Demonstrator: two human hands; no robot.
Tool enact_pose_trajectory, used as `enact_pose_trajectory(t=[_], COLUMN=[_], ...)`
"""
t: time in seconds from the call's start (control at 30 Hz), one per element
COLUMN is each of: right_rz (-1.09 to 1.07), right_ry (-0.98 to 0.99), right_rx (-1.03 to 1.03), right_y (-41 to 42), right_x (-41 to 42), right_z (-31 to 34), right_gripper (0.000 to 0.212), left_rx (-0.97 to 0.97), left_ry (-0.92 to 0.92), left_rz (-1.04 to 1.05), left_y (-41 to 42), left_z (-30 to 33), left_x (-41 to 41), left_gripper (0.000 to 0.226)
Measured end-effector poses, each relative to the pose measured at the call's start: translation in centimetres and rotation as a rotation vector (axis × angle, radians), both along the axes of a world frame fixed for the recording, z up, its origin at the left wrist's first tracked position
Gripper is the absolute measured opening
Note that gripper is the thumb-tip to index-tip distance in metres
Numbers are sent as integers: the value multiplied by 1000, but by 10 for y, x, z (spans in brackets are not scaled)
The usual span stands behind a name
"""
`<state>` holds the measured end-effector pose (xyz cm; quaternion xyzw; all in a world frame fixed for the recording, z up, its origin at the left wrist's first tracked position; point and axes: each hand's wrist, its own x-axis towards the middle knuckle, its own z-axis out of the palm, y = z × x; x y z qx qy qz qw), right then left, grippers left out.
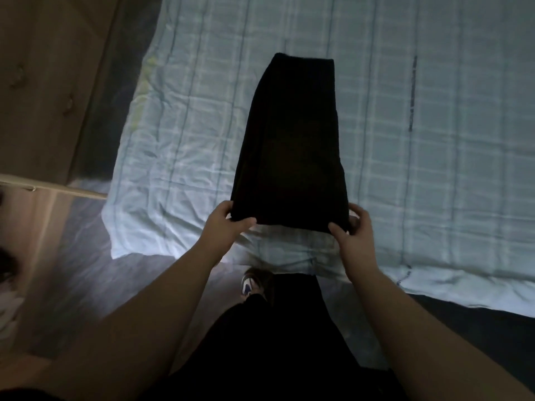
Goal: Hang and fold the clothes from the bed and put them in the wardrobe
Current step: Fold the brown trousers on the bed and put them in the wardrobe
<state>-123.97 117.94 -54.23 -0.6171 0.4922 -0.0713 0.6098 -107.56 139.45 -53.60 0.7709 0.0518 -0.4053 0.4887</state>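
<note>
A long black garment (292,146), folded lengthwise into a narrow panel that widens toward the person, lies flat on the bed (434,198), stretching away from the near edge toward the middle of the mattress. What kind of garment it is cannot be told; the cloth is too dark to show seams or detail. Its far end is a straight folded edge, and its near end is lifted slightly off the cover.

The left hand (228,224) pinches the near left corner of the garment, thumb lying along the top of the hem and the fingers curled underneath. The right hand (354,233) pinches the near right corner in the same way, thumb on top of the cloth and fingers wrapped round the edge. Both bare forearms reach forward from the bottom of the view.

The bed is covered by a pale blue and white checked bedspread (179,146), creased near its left corner, which hangs over the mattress edge toward the floor. Below the hands, the person's dark clothing fills the lower middle of the view, and a dark and white shoe (253,282) stands on the grey floor (121,285) just beside the bed. At the left stands a light wooden cabinet (43,82) with small round knobs, well apart from the garment.
</note>
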Motion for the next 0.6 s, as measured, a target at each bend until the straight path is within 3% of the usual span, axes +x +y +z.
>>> enact_pose_trajectory(t=[0.3,0.43,0.6], right_rz=[108,139,214], right_ry=[-286,-299,-285], right_rx=[-343,-478,-557], right_y=[-37,-72,-115], right_x=[52,97,155], right_z=[67,70,58], right_gripper=[83,82,76], left_rx=[-154,-87,15], left_ry=[-382,-516,-559], left_rz=[-85,4,75], left_y=[-42,-83,-130], left_z=[64,73,59], left_x=[61,94,143], left_gripper=[55,44,53])
